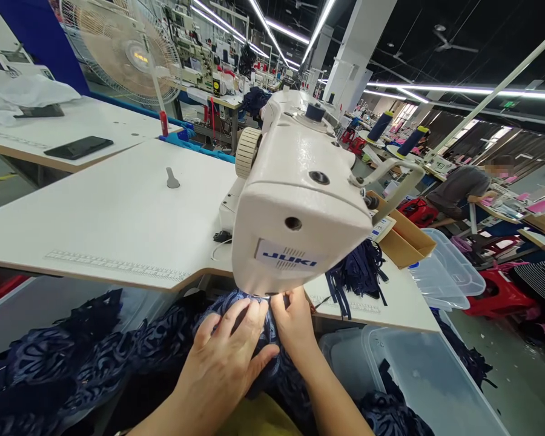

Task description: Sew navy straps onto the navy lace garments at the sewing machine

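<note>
A white JUKI sewing machine [300, 212] fills the middle of the head view. Its head hides the needle area. Navy patterned lace fabric [272, 330] runs under it and hangs down toward my lap. My left hand [231, 351] lies on this lace with fingers stretched and thumb apart, pressing it just before the machine. Close by on the right, my right hand [295, 324] has its fingers closed on the fabric's edge, with the fingertips partly behind the machine head. More dark lace [118, 351] trails off to the left.
Navy fabric strips [358, 272] lie right of the machine, beside a cardboard box [404, 236]. Clear plastic bins [418, 363] stand below right. A small grey metal piece [172, 178] rests on the white table [109, 212]. Behind are a phone [79, 147], a fan [127, 54] and a co-worker [458, 188].
</note>
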The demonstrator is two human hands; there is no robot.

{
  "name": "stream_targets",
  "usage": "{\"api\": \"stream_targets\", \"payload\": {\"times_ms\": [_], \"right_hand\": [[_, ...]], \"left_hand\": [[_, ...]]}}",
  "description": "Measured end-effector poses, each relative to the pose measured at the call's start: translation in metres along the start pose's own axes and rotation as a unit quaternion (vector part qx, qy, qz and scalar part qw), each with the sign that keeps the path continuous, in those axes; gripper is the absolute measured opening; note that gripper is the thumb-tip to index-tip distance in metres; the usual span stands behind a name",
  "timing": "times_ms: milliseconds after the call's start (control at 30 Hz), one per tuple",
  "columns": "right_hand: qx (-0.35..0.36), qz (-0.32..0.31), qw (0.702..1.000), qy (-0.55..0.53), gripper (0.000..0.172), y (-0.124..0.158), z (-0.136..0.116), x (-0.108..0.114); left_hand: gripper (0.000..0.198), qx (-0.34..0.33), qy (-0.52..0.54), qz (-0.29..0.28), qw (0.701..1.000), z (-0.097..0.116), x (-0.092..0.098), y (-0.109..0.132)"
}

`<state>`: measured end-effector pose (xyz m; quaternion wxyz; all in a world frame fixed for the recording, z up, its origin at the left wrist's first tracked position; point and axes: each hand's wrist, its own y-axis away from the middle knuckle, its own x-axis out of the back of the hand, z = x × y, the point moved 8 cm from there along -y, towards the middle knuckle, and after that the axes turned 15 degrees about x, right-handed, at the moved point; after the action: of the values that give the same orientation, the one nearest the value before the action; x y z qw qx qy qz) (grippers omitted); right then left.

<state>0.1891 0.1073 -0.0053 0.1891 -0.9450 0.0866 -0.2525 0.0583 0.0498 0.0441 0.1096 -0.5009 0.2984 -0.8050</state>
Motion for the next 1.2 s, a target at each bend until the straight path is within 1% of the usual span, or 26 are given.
{"api": "stream_targets", "payload": {"times_ms": [300, 400, 533, 633, 700, 800, 933, 1033, 1067, 1133, 1167, 1200], "right_hand": [[-0.002, -0.015, 1.0, -0.006, 0.002, 0.003, 0.007, -0.003], [-0.009, -0.029, 1.0, -0.002, 0.008, 0.001, 0.012, 0.001], [0.02, -0.078, 0.997, -0.01, 0.021, 0.001, 0.017, 0.011], [0.053, -0.126, 0.99, -0.013, 0.02, 0.006, 0.024, 0.022], [0.055, -0.147, 0.988, 0.0, 0.017, 0.011, 0.032, 0.033], [0.041, -0.151, 0.987, 0.043, 0.016, 0.018, 0.046, 0.054], [0.029, -0.146, 0.985, 0.092, 0.02, 0.028, 0.055, 0.081], [-0.012, -0.173, 0.98, 0.1, 0.023, 0.037, 0.059, 0.091], [-0.031, -0.185, 0.978, 0.095, 0.025, 0.041, 0.06, 0.092], [-0.067, -0.2, 0.976, 0.055, 0.03, 0.046, 0.06, 0.091], [-0.087, -0.197, 0.976, 0.014, 0.033, 0.048, 0.06, 0.088], [-0.106, -0.186, 0.976, -0.037, 0.036, 0.049, 0.059, 0.086]], "left_hand": [[0.043, 0.011, -0.009, 0.028, 0.999, -0.005, -0.001, 0.005], [0.041, 0.008, 0.0, 0.025, 1.0, -0.006, 0.0, 0.004], [0.037, 0.016, 0.006, 0.021, 1.0, -0.007, 0.003, 0.002], [0.035, 0.013, 0.011, 0.018, 1.0, -0.006, 0.003, 0.003], [0.035, 0.005, 0.011, 0.017, 1.0, -0.005, 0.003, 0.004], [0.035, -0.001, 0.004, 0.013, 1.0, -0.003, 0.002, 0.004], [0.035, -0.011, -0.004, 0.013, 1.0, 0.002, 0.003, 0.003], [0.038, -0.023, -0.014, 0.001, 1.0, 0.006, -0.002, 0.005], [0.043, -0.025, -0.018, -0.005, 1.0, 0.007, -0.004, 0.007], [0.063, -0.03, -0.022, -0.01, 0.999, 0.009, -0.007, 0.01], [0.071, -0.03, -0.024, -0.01, 0.999, 0.009, -0.008, 0.012], [0.073, -0.031, -0.028, -0.015, 0.999, 0.009, -0.009, 0.013]]}}
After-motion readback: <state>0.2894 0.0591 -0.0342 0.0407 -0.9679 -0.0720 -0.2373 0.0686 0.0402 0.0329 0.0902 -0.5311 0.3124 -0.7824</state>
